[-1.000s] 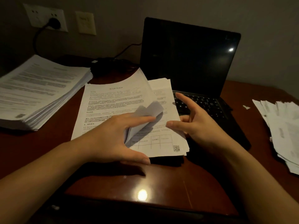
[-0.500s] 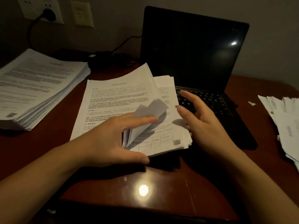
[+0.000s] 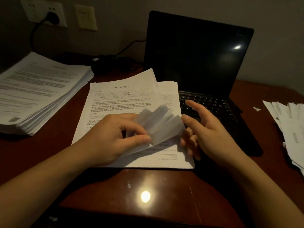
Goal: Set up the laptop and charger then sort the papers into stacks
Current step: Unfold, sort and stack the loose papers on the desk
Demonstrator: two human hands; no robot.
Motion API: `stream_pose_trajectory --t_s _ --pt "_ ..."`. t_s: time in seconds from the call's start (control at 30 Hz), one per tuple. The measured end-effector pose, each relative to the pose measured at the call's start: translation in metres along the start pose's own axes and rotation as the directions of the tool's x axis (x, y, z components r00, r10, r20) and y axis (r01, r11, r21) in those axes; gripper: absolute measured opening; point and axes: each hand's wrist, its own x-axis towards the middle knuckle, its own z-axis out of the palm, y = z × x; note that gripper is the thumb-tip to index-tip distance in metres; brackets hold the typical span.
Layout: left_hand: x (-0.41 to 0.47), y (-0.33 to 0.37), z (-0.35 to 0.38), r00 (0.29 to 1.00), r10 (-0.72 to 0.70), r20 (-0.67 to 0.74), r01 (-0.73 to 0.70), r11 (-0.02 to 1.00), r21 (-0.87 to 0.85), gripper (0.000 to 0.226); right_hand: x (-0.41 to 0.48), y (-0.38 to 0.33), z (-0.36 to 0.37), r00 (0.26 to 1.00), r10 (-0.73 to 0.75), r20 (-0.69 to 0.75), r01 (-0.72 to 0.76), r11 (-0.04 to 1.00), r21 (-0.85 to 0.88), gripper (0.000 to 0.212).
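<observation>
The left hand (image 3: 111,137) pinches curled corners (image 3: 158,125) of sheets from the papers (image 3: 123,99) lying midway on the surface (image 3: 102,186), against the open laptop (image 3: 197,60) at its far edge. The right hand (image 3: 207,129) is spread, its thumb touching those corners.

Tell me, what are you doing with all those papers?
A person is sorting papers at a wooden desk. The left hand pinches up the corners of a few sheets from the middle pile, fanning them out. The right hand is open right beside them. Behind stands an open laptop with a dark screen. A tall stack sits on the left and a loose pile on the right.
</observation>
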Motion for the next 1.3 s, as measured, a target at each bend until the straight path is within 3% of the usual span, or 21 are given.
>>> stream_pose_trajectory --t_s 0.23,0.37,0.47,0.63,0.87,0.9,1.0,1.1,1.17,1.3 --pt "0.0 0.008 0.0 0.992 -0.124 -0.025 0.116 0.97 -0.214 0.02 -0.002 -0.003 0.004 0.994 0.084 0.075 -0.099 0.968 0.23 0.057" --pt "0.002 0.007 -0.001 0.98 -0.181 -0.079 0.149 0.94 -0.305 0.029 0.003 0.002 0.0 0.994 0.097 0.058 -0.105 0.983 0.15 0.06" --pt "0.002 0.005 -0.001 0.984 -0.163 -0.067 0.132 0.934 -0.331 0.023 0.005 0.004 -0.002 0.993 0.096 0.075 -0.104 0.99 0.099 0.068" --pt "0.001 0.003 0.001 0.988 -0.135 -0.073 0.109 0.952 -0.287 0.024 0.0 -0.001 -0.009 0.984 0.039 0.175 -0.058 0.992 0.108 0.089" --pt "0.0 0.004 0.004 0.971 -0.142 -0.193 0.094 0.966 -0.24 0.024 -0.001 -0.005 -0.011 0.973 0.0 0.229 -0.05 0.976 0.213 0.101" --pt "-0.001 0.003 0.004 0.974 -0.132 -0.184 0.078 0.959 -0.272 0.026 0.0 -0.005 -0.011 0.973 -0.001 0.229 -0.047 0.977 0.207 0.102" --pt "-0.002 0.003 0.004 0.993 -0.025 -0.119 -0.007 0.967 -0.257 0.06 0.001 -0.004 -0.009 0.977 -0.009 0.212 -0.033 0.98 0.195 0.103" --pt "-0.002 0.001 0.004 0.988 0.123 -0.096 -0.126 0.992 -0.017 0.045 0.001 -0.003 -0.005 0.981 -0.017 0.194 -0.022 0.98 0.197 0.101" --pt "-0.003 -0.003 0.003 0.992 0.126 -0.029 -0.126 0.992 -0.021 0.026 0.0 -0.004 -0.002 0.983 -0.02 0.18 -0.015 0.982 0.19 0.099" --pt "-0.004 -0.007 0.001 0.982 0.182 0.046 -0.183 0.983 0.021 0.045 -0.001 -0.004 0.004 0.992 -0.023 0.123 -0.002 0.981 0.195 0.099"
